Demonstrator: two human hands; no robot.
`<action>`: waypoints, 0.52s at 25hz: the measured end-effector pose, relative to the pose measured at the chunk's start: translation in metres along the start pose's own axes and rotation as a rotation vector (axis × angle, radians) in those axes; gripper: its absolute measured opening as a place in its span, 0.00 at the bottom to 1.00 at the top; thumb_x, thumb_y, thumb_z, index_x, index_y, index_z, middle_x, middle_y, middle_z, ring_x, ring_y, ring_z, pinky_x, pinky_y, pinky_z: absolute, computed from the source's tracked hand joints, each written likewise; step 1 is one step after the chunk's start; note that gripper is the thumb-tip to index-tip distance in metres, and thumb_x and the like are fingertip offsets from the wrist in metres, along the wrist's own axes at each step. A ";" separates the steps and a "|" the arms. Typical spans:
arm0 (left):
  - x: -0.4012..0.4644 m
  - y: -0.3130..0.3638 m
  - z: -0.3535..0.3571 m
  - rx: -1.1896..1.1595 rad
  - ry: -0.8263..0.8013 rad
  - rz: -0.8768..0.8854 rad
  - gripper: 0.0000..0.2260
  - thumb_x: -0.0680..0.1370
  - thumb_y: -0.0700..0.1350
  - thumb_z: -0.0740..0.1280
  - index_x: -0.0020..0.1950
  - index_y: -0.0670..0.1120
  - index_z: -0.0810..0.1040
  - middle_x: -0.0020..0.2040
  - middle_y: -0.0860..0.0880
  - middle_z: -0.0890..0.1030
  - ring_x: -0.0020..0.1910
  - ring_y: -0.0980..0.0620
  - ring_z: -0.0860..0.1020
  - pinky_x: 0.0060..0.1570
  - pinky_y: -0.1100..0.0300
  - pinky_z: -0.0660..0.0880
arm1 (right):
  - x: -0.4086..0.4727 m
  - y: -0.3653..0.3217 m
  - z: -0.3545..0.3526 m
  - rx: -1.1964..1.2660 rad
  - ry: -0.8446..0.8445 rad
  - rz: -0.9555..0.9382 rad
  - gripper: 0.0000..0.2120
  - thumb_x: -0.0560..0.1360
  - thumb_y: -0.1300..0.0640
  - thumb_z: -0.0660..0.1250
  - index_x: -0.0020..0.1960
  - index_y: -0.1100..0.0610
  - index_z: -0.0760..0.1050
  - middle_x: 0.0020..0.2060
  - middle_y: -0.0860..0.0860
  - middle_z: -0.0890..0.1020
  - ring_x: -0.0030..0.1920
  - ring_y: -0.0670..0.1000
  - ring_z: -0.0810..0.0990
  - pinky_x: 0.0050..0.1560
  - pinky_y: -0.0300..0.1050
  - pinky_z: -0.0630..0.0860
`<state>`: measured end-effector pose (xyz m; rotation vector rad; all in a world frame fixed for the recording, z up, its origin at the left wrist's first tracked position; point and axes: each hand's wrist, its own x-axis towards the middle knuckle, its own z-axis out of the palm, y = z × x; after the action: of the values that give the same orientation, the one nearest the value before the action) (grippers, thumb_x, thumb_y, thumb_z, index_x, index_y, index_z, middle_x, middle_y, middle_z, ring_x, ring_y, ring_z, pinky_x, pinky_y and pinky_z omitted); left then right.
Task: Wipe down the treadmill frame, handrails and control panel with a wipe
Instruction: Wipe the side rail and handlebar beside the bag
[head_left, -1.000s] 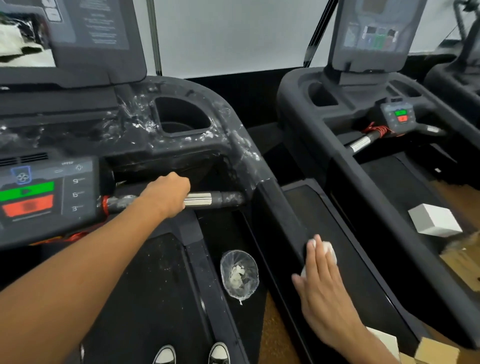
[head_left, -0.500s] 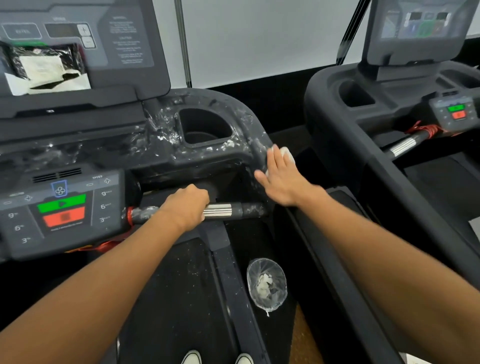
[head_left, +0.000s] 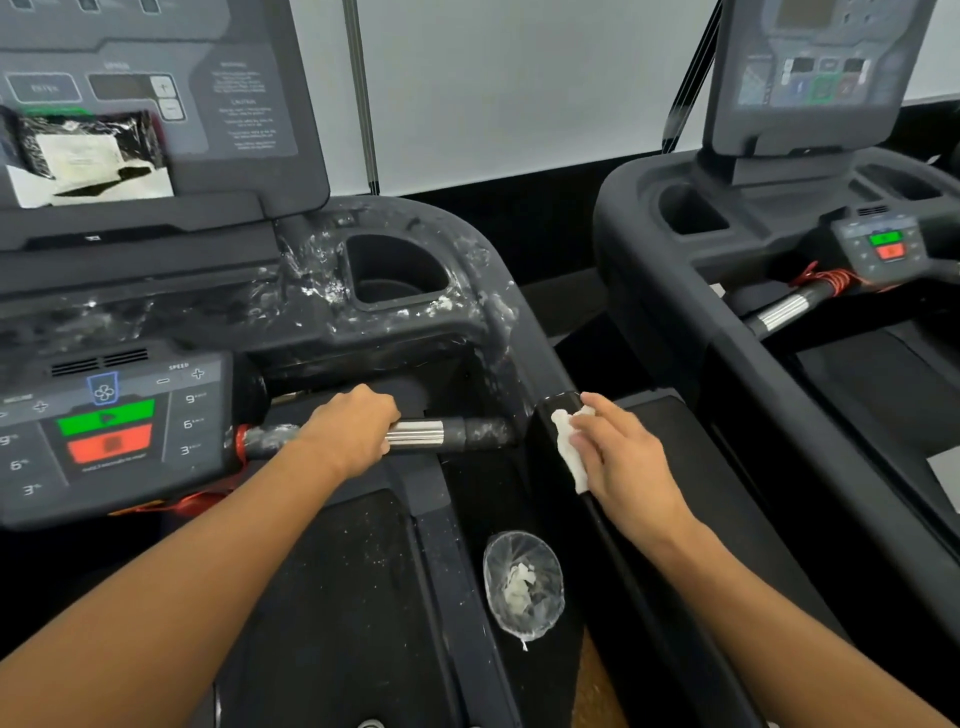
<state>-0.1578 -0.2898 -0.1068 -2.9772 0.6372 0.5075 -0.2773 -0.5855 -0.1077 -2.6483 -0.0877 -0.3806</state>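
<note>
White smears cover the dark treadmill frame (head_left: 311, 291) around its cup holder (head_left: 395, 270). Lower left is the control panel (head_left: 109, 426), with a green and a red button. My left hand (head_left: 348, 431) grips the front handlebar (head_left: 418, 434) beside its chrome section. My right hand (head_left: 628, 462) lies flat on the right side handrail (head_left: 553, 410). It presses a crumpled white wipe (head_left: 569, 447) against the rail's inner top edge. The wipe shows under the fingers and thumb.
A clear plastic cup (head_left: 522, 584) with white scraps lies on the side deck below the rail. A black and white packet (head_left: 88, 150) leans on the upper console. A second treadmill (head_left: 675, 270) stands close on the right. The belt (head_left: 337, 597) is speckled with white.
My right hand slid with the wipe from the smeared upper curve of the arm down the side handrail toward me. My left hand has kept its grip on the handlebar.
</note>
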 end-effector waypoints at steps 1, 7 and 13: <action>0.000 0.000 -0.001 -0.005 0.001 -0.001 0.10 0.77 0.44 0.69 0.58 0.50 0.81 0.48 0.47 0.78 0.47 0.45 0.79 0.47 0.51 0.79 | 0.006 0.005 0.003 0.017 0.024 0.053 0.06 0.80 0.60 0.65 0.54 0.61 0.80 0.57 0.50 0.77 0.57 0.52 0.78 0.56 0.30 0.67; -0.001 0.002 -0.003 -0.025 -0.006 -0.014 0.09 0.77 0.44 0.69 0.56 0.50 0.81 0.46 0.47 0.76 0.46 0.45 0.79 0.46 0.51 0.78 | 0.064 -0.010 0.015 -0.049 -0.007 0.021 0.11 0.79 0.64 0.65 0.40 0.66 0.80 0.43 0.53 0.75 0.44 0.54 0.74 0.45 0.50 0.76; -0.002 0.001 -0.005 -0.036 -0.011 -0.015 0.10 0.77 0.44 0.69 0.58 0.50 0.81 0.48 0.47 0.79 0.46 0.45 0.79 0.47 0.50 0.79 | 0.065 -0.012 0.015 -0.096 -0.219 -0.347 0.03 0.72 0.66 0.74 0.41 0.59 0.83 0.42 0.52 0.78 0.41 0.54 0.75 0.40 0.47 0.76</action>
<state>-0.1584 -0.2910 -0.1014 -3.0085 0.6112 0.5391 -0.2128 -0.5684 -0.0977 -2.7608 -0.6186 -0.2061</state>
